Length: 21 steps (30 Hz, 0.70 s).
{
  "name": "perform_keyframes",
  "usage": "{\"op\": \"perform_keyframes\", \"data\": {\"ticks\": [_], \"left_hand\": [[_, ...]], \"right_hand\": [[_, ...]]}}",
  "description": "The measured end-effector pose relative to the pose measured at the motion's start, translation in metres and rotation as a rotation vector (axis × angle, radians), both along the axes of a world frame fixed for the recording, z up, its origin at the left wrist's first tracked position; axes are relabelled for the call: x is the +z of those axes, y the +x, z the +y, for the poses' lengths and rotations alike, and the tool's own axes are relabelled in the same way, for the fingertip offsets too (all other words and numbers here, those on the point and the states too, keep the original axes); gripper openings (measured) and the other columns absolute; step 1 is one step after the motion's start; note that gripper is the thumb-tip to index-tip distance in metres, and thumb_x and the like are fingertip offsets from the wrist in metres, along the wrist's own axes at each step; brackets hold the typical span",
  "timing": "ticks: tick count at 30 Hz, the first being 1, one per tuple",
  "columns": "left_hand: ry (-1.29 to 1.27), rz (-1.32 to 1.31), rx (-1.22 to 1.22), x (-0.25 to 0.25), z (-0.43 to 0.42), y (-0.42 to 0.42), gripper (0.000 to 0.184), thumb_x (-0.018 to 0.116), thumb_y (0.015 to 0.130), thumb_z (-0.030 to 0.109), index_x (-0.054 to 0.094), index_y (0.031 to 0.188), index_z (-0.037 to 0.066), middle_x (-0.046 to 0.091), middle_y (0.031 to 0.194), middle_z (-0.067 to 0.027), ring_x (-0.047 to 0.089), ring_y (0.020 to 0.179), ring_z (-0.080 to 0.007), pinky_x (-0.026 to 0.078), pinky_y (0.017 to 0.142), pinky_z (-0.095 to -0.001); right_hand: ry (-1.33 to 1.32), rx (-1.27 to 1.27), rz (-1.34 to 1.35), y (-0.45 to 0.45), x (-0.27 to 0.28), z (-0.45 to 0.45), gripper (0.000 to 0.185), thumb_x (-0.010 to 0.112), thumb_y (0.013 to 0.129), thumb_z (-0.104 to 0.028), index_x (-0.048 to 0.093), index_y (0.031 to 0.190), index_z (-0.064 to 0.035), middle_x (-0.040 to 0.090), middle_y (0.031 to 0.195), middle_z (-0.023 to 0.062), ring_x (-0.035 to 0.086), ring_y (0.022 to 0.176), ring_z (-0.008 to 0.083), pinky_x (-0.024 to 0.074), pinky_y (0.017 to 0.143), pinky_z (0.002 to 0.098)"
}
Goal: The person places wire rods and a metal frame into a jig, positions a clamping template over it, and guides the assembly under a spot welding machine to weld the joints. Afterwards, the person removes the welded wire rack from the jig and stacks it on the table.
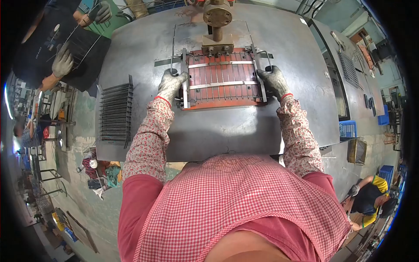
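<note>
A red-orange welding jig (205, 105) with metal side bars lies on the metal table under a brass-coloured press head (218, 43). Across the jig runs a row of thin parallel wires (222, 91), with two flat metal strips over them. My gloved left hand (171, 85) is closed at the jig's left side, around the lower end of a bent wire rod (173, 54). At the right side, my gloved right hand (275, 81) closes around a similar bent wire rod (267, 56). Dark glove fingertips partly hide both holds.
A stack of dark wire racks (115, 113) lies on the metal table (209, 142) to my left. Beyond it, a co-worker's gloved hand (62, 63) holds a wire frame (85, 48). Another worker (371, 198) is at lower right, near blue crates (348, 129).
</note>
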<state>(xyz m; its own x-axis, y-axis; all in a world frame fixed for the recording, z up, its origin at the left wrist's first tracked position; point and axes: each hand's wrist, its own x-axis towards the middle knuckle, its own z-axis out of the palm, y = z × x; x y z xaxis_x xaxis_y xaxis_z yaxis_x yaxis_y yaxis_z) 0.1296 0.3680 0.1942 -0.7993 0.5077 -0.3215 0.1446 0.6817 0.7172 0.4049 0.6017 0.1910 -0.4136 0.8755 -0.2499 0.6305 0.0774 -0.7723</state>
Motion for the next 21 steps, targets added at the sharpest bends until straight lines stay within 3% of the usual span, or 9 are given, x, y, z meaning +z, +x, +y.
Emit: {"op": "perform_keyframes", "data": {"ticks": [5,6,8,14,15,21], "left_hand": [[0.136,-0.061,-0.007,-0.011,0.017,0.02,0.071,0.073,0.071,0.039,0.049,0.124,-0.001,0.063,0.11,-0.0204,0.063,0.099,-0.0327,0.05,0.087,-0.0395],[0.057,-0.017,0.009,0.002,0.022,0.034,0.07,0.072,0.071,0.039,0.049,0.123,-0.001,0.062,0.111,-0.0212,0.063,0.099,-0.0331,0.05,0.086,-0.0398],[0.04,-0.012,0.011,0.004,0.024,0.035,0.07,0.072,0.07,0.039,0.05,0.123,-0.001,0.062,0.11,-0.0218,0.063,0.098,-0.0329,0.05,0.086,-0.0394],[0.084,-0.066,0.002,-0.01,0.025,0.027,0.073,0.072,0.069,0.039,0.049,0.123,-0.004,0.062,0.11,-0.0214,0.064,0.096,-0.0314,0.05,0.086,-0.0393],[0.098,-0.097,0.012,-0.005,0.024,0.03,0.073,0.073,0.069,0.04,0.05,0.122,-0.005,0.062,0.11,-0.0212,0.064,0.095,-0.0307,0.05,0.085,-0.0393],[0.141,-0.005,-0.039,-0.012,0.019,0.02,0.07,0.074,0.071,0.04,0.052,0.121,-0.004,0.063,0.11,-0.0209,0.063,0.098,-0.031,0.048,0.087,-0.0388]], "right_hand": [[-0.068,-0.022,0.017,0.021,-0.009,0.027,0.061,0.075,0.077,-0.04,0.055,0.114,0.0051,0.065,0.089,0.0166,0.062,0.071,0.0237,0.0512,0.062,0.0374],[-0.115,-0.043,0.096,0.027,-0.006,0.029,0.045,0.072,0.08,-0.034,0.059,0.105,0.0011,0.06,0.072,0.0057,0.054,0.056,0.0142,0.0451,0.05,0.0306],[-0.078,-0.033,0.053,0.028,-0.004,0.028,0.04,0.071,0.082,-0.033,0.06,0.1,0.0004,0.057,0.067,0.003,0.05,0.051,0.0113,0.0411,0.046,0.0281],[-0.085,-0.048,0.099,0.028,-0.008,0.028,0.037,0.072,0.081,-0.031,0.061,0.097,0.0,0.056,0.066,0.0018,0.048,0.049,0.0104,0.0391,0.045,0.0273],[-0.115,-0.038,0.079,0.029,-0.005,0.028,0.048,0.074,0.078,-0.035,0.061,0.102,0.0041,0.063,0.08,0.0114,0.057,0.061,0.0197,0.048,0.055,0.0351],[-0.103,-0.067,0.04,0.025,-0.011,0.029,0.045,0.074,0.079,-0.036,0.06,0.1,0.0011,0.061,0.073,0.0083,0.054,0.055,0.0165,0.0453,0.05,0.0333]]}}
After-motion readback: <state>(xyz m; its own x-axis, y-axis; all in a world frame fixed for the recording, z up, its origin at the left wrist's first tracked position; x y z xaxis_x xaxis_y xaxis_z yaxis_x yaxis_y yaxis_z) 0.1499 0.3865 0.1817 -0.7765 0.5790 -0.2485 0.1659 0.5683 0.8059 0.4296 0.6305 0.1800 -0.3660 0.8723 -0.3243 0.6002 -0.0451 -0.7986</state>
